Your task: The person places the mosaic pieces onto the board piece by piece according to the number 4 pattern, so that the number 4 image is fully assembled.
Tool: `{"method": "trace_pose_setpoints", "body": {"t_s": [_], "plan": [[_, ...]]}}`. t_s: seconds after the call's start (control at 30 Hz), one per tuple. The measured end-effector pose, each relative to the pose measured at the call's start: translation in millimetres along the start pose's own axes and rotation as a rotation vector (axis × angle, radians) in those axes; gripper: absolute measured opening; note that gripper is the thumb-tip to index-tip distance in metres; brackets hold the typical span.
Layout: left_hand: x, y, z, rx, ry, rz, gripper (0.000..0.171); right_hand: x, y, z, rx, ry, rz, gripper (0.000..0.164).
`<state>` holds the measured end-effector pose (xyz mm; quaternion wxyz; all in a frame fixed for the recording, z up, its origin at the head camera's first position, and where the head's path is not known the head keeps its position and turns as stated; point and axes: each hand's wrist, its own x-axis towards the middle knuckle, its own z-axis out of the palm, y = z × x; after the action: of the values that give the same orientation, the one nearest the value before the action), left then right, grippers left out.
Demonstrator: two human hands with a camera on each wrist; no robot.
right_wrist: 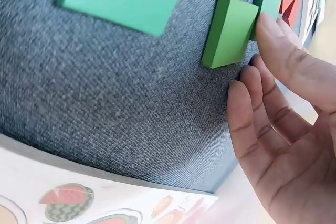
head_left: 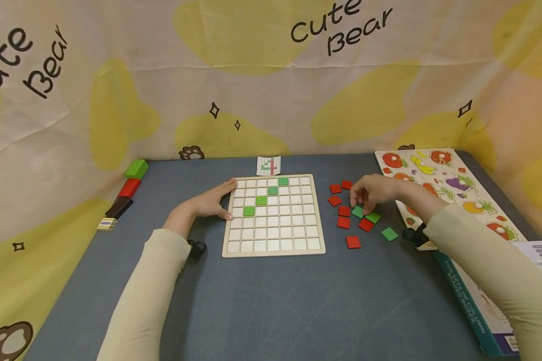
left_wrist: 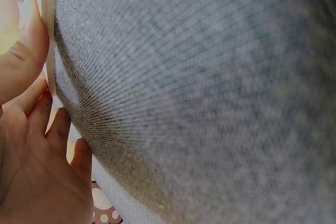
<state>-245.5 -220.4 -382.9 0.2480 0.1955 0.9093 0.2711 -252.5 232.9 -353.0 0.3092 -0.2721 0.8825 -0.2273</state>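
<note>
Currently, the left hand (head_left: pixel 210 200) is resting against the left edge of the board (head_left: pixel 273 233), thumb and fingers spread apart. Right of the board, the right hand (head_left: pixel 374 191) is pointing bent fingers down at a green tile (head_left: pixel 358 212) near red tiles (head_left: pixel 344 222); whether they are pinching it, I cannot tell.

The left arm (head_left: pixel 146 291) and right arm (head_left: pixel 483 265) reach forward and inward. The left hand (head_left: pixel 208 199) is spread, thumb apart from nearly straight fingers (head_left: pixel 224 189). The right hand (head_left: pixel 375 190) angles downward, fingers bent; whether they pinch cannot be told.
</note>
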Motion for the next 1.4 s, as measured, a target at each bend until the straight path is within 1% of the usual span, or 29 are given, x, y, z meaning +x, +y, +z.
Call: {"method": "trace_pose_setpoints", "body": {"t_s": [0.3,0.43,0.53,0.63,0.7,0.83,1.0,1.17,1.27,1.4], "plan": [[-1.1,0.9,-0.3,-0.009,0.001,-0.009,0.104,0.5,-3.5,-4.5,-0.066,-0.022,-0.004,0.015],[-1.6,1.8,-0.5,-0.012,-0.003,-0.007,0.103,4.5,-9.0,-6.2,-0.035,-0.003,-0.018,0.012],[-0.6,1.4,-0.4,-0.012,-0.006,-0.005,0.103,14.5,-17.7,-4.3,0.02,0.06,-0.046,0.013],[1.0,0.5,-0.4,-0.012,-0.004,-0.005,0.103,29.4,-34.9,2.1,0.082,0.158,-0.064,0.013],[2.1,-0.2,-0.4,-0.01,-0.002,-0.006,0.104,41.3,-50.3,8.4,0.121,0.217,-0.077,0.014],[3.1,-0.7,-0.3,-0.004,-0.005,-0.013,0.104,69.0,-83.0,25.7,0.145,0.291,-0.114,0.013],[2.8,-0.9,-0.8,-0.011,-0.007,-0.02,0.104,102.6,-121.6,49.2,0.153,0.315,-0.182,0.01],[2.3,-0.9,-1.4,-0.021,-0.008,-0.016,0.103,124.4,-151.5,68.6,0.157,0.298,-0.199,0.006],[1.6,-1.2,-1.7,-0.018,-0.007,-0.009,0.103,131.1,-163.3,77.4,0.114,0.297,-0.201,0.005],[1.3,-1.9,-1.6,-0.012,-0.002,-0.005,0.103,136.1,-171.4,86.7,-0.001,0.318,-0.213,0.003]]}}
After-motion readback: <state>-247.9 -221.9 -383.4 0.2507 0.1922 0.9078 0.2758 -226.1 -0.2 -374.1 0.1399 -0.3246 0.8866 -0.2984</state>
